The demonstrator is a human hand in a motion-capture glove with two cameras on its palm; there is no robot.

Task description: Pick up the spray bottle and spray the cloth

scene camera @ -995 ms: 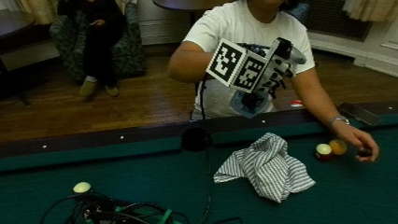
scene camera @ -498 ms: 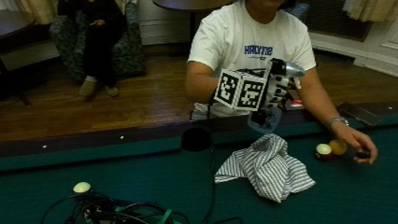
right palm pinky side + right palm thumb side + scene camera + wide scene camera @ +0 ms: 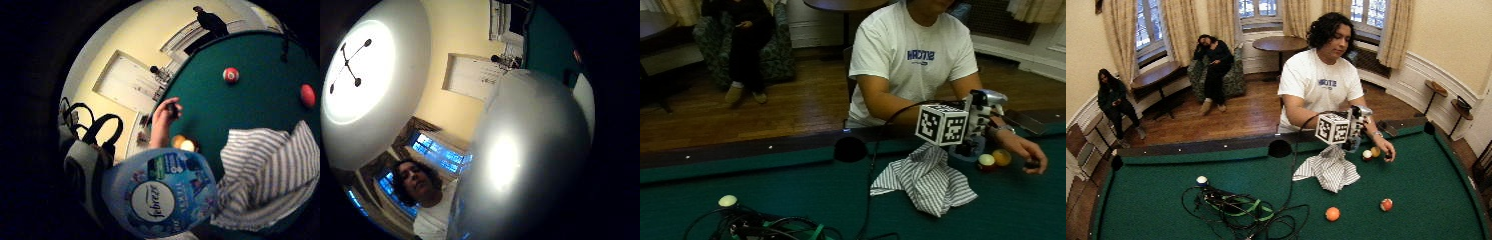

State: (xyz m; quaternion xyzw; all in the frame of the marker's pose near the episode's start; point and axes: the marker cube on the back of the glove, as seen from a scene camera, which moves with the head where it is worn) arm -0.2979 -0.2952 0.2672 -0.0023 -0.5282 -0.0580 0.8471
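i've brought my right hand (image 3: 979, 117) down; it grasps the bottle (image 3: 162, 197) just above the cloth (image 3: 926, 180), at the cloth's 1 o'clock on the desk (image 3: 773, 195). spraying comes next, i judge.

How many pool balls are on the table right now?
5 visible: an orange ball and a red ball past the striped cloth, two balls by the bare hand, and a white ball by the cables. Others may be hidden.

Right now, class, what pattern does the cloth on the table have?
The cloth has thin dark and white stripes, clearest in the outside view.
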